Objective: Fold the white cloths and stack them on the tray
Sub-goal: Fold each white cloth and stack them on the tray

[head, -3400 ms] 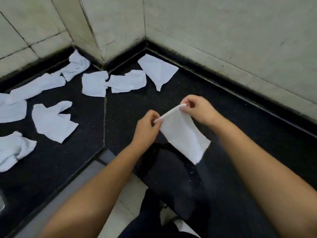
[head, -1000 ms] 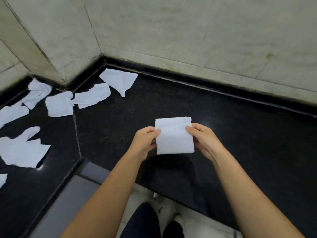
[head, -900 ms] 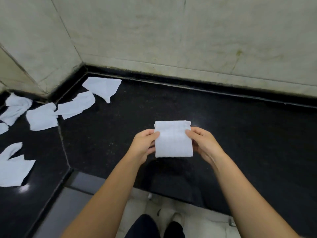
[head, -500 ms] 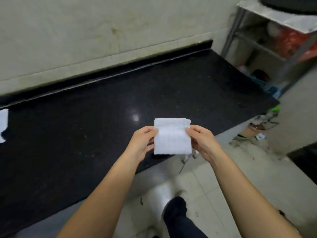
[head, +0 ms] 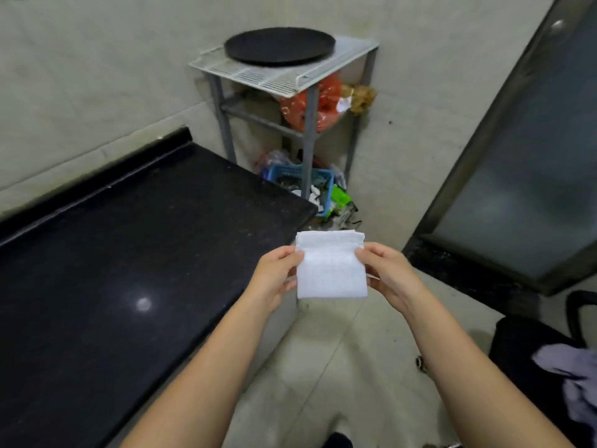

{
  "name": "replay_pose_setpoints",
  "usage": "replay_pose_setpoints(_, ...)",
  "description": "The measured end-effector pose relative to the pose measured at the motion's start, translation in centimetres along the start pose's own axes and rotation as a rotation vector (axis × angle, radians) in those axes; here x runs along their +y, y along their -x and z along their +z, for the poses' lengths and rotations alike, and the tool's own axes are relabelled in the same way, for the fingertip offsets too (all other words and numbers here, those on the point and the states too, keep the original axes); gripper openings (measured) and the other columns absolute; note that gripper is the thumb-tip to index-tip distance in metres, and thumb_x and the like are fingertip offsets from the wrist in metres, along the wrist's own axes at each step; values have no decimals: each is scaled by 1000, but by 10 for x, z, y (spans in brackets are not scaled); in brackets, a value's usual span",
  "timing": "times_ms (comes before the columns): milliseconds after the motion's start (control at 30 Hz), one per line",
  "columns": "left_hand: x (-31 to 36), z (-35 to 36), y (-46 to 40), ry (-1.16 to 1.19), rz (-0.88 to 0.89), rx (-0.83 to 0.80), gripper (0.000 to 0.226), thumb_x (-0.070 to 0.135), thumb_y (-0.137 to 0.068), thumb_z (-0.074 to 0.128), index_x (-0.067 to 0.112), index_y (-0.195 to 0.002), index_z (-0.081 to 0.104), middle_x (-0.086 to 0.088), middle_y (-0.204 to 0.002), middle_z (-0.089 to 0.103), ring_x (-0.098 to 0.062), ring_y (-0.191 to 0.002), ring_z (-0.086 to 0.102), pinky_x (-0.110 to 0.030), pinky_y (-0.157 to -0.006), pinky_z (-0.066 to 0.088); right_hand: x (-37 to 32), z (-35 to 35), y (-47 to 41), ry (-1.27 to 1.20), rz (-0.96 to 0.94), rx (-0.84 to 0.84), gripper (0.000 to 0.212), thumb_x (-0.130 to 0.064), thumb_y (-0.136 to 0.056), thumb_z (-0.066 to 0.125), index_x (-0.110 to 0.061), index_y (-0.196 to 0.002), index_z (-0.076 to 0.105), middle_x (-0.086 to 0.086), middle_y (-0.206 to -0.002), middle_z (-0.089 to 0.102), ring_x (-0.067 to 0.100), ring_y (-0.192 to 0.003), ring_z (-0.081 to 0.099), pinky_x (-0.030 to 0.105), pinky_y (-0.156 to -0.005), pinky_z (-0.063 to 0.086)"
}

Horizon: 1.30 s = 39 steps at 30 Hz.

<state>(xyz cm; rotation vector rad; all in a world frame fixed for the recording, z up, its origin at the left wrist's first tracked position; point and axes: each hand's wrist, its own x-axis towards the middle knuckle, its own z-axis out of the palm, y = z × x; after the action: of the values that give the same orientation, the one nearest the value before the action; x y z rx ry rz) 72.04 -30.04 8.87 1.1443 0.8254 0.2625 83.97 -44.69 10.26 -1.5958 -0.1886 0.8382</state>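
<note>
Cloth [head: 331, 270]: folded square, mid-air, frame centre. Left hand [head: 274, 279] pinches 9 o'clock edge, right hand [head: 387, 276] pinches 3 o'clock edge; two-sided hold likely keeps folds flat. Tray [head: 279, 46]: 12 o'clock, atop rack [head: 258, 76], holds no cloths, probable destination.

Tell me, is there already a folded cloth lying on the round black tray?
No, the round black tray on the metal rack shows nothing on it, and the folded white cloth is held between both hands.
</note>
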Motion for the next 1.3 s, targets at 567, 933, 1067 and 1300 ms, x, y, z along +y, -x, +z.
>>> replay_pose_setpoints(567, 196, 90, -221, -138, 353, 101, 10, 10, -94, 52, 9, -87, 60, -9, -83, 60, -18, -71, 57, -30, -64, 48, -204, -27, -275, -20, -183, -135, 12, -10, -94, 55, -14, -86, 64, -4, -71, 69, 4, -55, 65, 17, -47, 49)
replay_pose_setpoints(933, 377, 81, -342, -247, 547, 274, 8, 9, -91, 56, 12, -85, 60, -10, -92, 65, -21, -83, 65, -38, -74, 59, -391, 30, -447, 216, -467, -325, 13, -11, -92, 58, -18, -82, 65, -3, -74, 67, 8, -63, 64, 21, -56, 48)
replay_pose_setpoints(1067, 405, 70, -401, -212, 473, 412, 13, 9, -92, 56, 13, -80, 56, -10, -98, 65, -21, -89, 65, -34, -72, 58, -423, 68, -523, 337, -502, -398, 10, -11, -90, 60, -17, -82, 63, 1, -83, 66, 14, -75, 63, 32, -73, 51)
replay_pose_setpoints(1300, 425, 47, -504, -233, 309, 740, 19, 4, -90, 55, 10, -74, 48, -14, -89, 61, -26, -86, 64, -30, -59, 56, -446, 125, -631, 642, -531, -491, 7, -11, -88, 60, -8, -86, 66, 11, -97, 65, 25, -94, 61, 37, -84, 48)
